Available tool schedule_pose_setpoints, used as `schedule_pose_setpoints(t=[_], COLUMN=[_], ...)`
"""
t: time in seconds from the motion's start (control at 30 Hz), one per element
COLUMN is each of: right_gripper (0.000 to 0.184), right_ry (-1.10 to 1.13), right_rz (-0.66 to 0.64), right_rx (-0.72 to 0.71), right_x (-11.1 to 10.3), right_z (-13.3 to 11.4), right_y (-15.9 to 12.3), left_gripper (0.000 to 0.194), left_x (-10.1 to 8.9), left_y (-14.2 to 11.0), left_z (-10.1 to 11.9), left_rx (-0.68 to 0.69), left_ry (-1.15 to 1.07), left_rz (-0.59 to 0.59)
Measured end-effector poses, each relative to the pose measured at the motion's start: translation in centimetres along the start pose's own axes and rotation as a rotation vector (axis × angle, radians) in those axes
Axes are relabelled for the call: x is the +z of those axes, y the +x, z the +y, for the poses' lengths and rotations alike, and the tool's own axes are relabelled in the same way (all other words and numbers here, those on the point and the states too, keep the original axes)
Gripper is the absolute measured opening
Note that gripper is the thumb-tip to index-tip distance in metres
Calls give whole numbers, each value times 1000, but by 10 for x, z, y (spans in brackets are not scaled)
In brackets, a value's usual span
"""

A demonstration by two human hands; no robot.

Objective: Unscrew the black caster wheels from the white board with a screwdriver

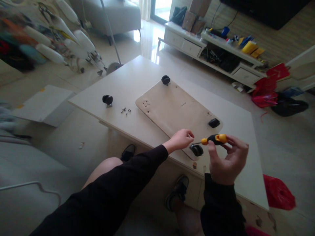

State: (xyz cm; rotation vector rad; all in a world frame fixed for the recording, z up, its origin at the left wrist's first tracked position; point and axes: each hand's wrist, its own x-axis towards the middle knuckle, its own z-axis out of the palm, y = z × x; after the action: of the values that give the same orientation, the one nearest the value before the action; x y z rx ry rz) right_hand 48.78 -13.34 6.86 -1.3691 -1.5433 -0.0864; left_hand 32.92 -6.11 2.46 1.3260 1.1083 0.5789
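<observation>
My right hand (227, 160) grips a screwdriver (214, 139) with a yellow and black handle. Its shaft points left, toward a black caster (197, 150) at the near corner of a beige board (169, 108). Beside the shaft's tip, my left hand (181, 139) is closed, its fingers curled together; whatever they hold is too small or hidden to make out. More casters sit on the board, one at the far corner (165, 79) and one at the right corner (214, 123). The left corner of the board shows only screw holes (146, 103).
The board lies on a white table (241, 131). Left of it stand a loose caster (107, 100) and several small screws (125, 110). A white box (46, 105) rests on the floor at left. A low cabinet (182, 41) and red bags (264, 91) lie beyond.
</observation>
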Motion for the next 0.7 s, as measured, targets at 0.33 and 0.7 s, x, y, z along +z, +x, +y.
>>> schedule_pose_setpoints(t=[0.33,0.7], right_gripper=[46,44], right_ry=[54,90], right_rz=[70,138], right_rx=[86,114], right_x=[-1,-3], right_z=[-2,-1], right_y=[1,2], left_gripper=[19,20], left_x=[20,28], left_y=[-2,2], left_z=[-10,-19], left_rx=[-307,-382], left_ry=[-254,-402], left_rz=[-155,-99])
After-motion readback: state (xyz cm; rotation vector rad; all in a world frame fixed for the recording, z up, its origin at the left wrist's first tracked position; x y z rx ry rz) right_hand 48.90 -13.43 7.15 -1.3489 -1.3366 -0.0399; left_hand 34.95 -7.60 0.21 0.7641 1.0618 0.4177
